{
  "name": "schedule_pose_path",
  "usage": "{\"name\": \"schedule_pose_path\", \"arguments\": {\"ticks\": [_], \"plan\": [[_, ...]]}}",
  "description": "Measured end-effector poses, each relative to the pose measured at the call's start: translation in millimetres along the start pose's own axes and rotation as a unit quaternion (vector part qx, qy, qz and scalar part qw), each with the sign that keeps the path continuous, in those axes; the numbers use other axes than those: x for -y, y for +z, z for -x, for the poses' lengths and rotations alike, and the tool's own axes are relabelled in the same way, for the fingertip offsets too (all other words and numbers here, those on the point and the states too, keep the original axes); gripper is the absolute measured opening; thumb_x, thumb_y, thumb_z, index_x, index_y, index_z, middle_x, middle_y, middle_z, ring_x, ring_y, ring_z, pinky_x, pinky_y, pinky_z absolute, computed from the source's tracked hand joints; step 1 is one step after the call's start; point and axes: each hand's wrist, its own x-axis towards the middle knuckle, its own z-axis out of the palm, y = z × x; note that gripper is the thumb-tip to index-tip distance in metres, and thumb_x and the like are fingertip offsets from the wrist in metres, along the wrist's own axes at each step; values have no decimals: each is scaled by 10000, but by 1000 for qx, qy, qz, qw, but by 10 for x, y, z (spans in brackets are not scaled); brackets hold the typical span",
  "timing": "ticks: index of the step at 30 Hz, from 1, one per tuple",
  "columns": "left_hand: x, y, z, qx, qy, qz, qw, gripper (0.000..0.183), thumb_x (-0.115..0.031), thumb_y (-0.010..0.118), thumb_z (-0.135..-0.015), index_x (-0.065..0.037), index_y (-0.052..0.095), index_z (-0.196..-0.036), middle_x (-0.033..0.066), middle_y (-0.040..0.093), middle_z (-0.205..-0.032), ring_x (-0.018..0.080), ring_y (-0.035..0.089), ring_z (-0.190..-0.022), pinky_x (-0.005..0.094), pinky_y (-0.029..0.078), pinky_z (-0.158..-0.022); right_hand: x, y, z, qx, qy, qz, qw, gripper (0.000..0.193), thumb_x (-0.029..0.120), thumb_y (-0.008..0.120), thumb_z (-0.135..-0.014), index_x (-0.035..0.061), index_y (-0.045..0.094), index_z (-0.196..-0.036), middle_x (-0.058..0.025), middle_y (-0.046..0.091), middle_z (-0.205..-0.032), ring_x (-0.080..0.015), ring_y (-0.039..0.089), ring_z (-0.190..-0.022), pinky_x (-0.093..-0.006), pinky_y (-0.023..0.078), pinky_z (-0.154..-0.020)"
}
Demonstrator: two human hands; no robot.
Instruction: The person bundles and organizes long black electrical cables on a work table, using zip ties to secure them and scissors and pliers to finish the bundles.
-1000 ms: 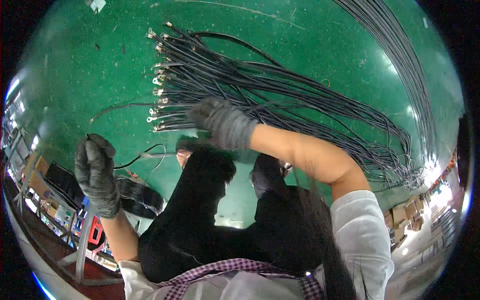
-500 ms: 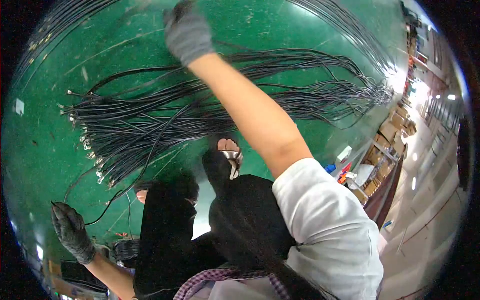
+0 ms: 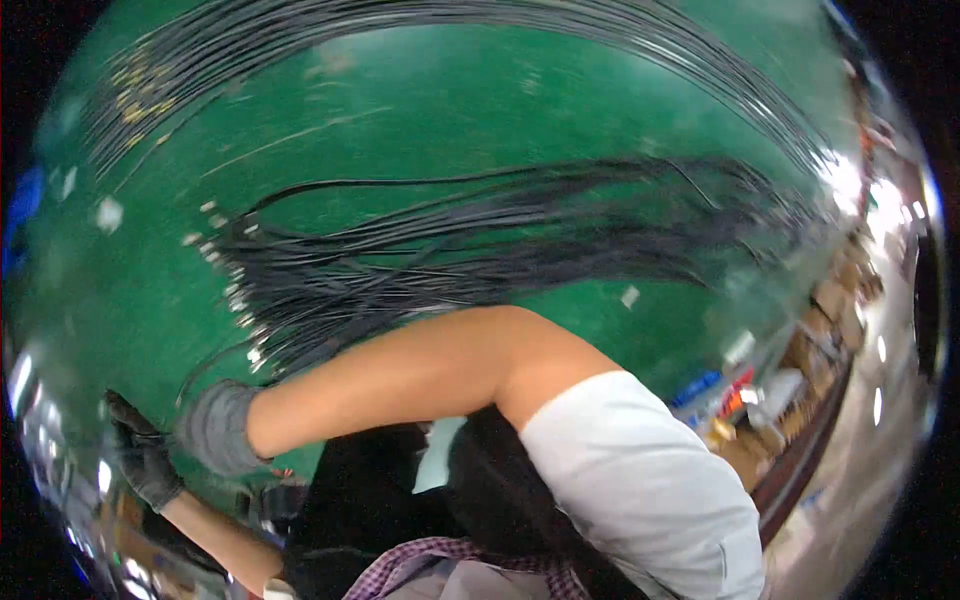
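Both my hands wear grey gloves and are close together at the lower left. My left hand appears closed on a thin black cable, though blur and overlap hide much of its grip. Beside it is my right hand, the arm crossing in front of my body; its fingers are hidden or smeared. Beyond them a big bundle of black cables lies across the green floor, with shiny metal ends gathered on its left side.
A second sweep of long dark cables curves along the far side, with yellowish ends at left. On the right stand cardboard boxes and a bin of mixed items. My black-trousered legs are below.
My right hand has swept from the far side, above the cable bundle, back toward me and left, beside my left hand. The view has shifted, showing more of the far cables.
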Motion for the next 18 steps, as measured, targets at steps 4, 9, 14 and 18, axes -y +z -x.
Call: {"name": "schedule_pose_path", "arguments": {"ticks": [4, 9, 14, 18], "plan": [[-1290, 65, 693, 119, 178, -412, 886, 214, 59, 424, -692, 23, 492, -893, 130, 532, -829, 198, 508, -768, 306, 412, -726, 84, 434, -71, 52, -2, -58, 997, 237, 140, 441, -678, -42, 522, -807, -210, 511, -798, -329, 544, -656, -394, 454, -530], [-165, -386, 378, -55, 460, -379, 801, 45, -52, 399, -737, -38, 421, -700, 20, 351, -541, 108, 301, -422, 212, 271, -388, -263, 1019, 519, 78, -59, 26, 995, 337, 281, 433, -758, 17, 479, -961, -234, 536, -858, -361, 542, -744, -406, 442, -657], [-719, -631, 627, -114, 449, -357, 811, 100, -102, 389, -745, -70, 369, -652, -7, 304, -505, 87, 248, -379, 206, 235, -348, -332, -244, 983, 311, 347, -122, 876, 442, 412, 448, -767, 110, 448, -1090, -157, 555, -877, -329, 529, -805, -386, 427, -691], [-921, -656, 500, -153, 457, -379, 790, 145, -120, 392, -750, -100, 345, -613, -6, 274, -497, 107, 261, -400, 221, 250, -380, -933, -886, 3649, -113, 601, -156, 776, 230, 133, 525, -734, 20, 548, -933, -109, 588, -848, -209, 566, -808, -298, 455, -696]]}}
